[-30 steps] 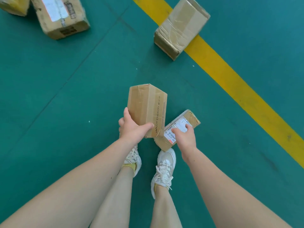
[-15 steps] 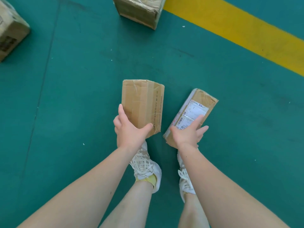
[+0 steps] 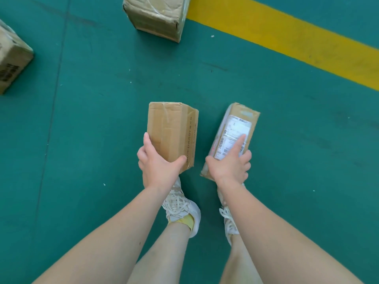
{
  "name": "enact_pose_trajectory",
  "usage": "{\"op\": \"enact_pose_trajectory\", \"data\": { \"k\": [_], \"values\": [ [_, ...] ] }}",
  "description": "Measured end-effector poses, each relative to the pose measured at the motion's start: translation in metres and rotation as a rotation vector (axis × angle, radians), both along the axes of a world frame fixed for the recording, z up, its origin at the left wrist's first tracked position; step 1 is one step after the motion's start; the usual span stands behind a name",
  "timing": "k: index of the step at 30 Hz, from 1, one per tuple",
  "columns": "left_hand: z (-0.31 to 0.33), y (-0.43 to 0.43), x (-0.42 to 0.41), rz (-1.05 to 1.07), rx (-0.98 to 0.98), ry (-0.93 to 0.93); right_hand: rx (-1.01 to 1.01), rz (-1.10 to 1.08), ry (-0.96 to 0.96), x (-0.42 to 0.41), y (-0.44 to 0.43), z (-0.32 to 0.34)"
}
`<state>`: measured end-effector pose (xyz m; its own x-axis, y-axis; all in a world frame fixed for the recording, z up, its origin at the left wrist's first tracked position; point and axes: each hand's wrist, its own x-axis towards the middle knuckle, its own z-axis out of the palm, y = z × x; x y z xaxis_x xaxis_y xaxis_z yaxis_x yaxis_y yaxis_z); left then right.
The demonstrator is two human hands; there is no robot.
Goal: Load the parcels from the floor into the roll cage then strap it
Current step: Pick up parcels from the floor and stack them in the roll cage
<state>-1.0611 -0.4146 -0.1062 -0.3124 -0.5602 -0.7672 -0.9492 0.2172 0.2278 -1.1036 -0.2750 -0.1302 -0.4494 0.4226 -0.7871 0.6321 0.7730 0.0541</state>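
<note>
Head view. The thumb of the left hand (image 3: 158, 168) wraps across the near lower corner of a squat brown cardboard box with grey "ENERGY" lettering (image 3: 171, 130). Its forefinger lies up the box's left edge, and the remaining fingers are hidden beneath. The right hand (image 3: 227, 168) clasps the near end of a slim brown cardboard parcel bearing a white barcode label (image 3: 238, 128): forefinger straight along the label, other fingers curled round the right edge, thumb at the left edge. The two parcels are held side by side and apart, their long axes pointing away from the person. They are seen above a pair of white laced trainers (image 3: 180, 206) worn with yellow socks (image 3: 187, 220). Farther out on the green painted floor (image 3: 82, 150), a crumpled, tape-wrapped cardboard box (image 3: 155, 17) stands at the top, against the near end of a broad yellow floor stripe (image 3: 287, 42). A second printed cardboard box (image 3: 12, 64) lies at the left edge, partly cut off.
</note>
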Motion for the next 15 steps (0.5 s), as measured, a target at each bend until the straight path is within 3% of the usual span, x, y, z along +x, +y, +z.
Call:
{"op": "enact_pose_trajectory", "data": {
  "k": [7, 15],
  "values": [
    [0.112, 0.018, -0.029, -0.003, -0.015, -0.074, -0.134, 0.120, 0.041, -0.034, 0.001, 0.129],
    [0.300, 0.033, -0.051, 0.177, -0.036, 0.015, -0.213, 0.314, 0.187, -0.068, 0.012, 0.324]
  ]
}}
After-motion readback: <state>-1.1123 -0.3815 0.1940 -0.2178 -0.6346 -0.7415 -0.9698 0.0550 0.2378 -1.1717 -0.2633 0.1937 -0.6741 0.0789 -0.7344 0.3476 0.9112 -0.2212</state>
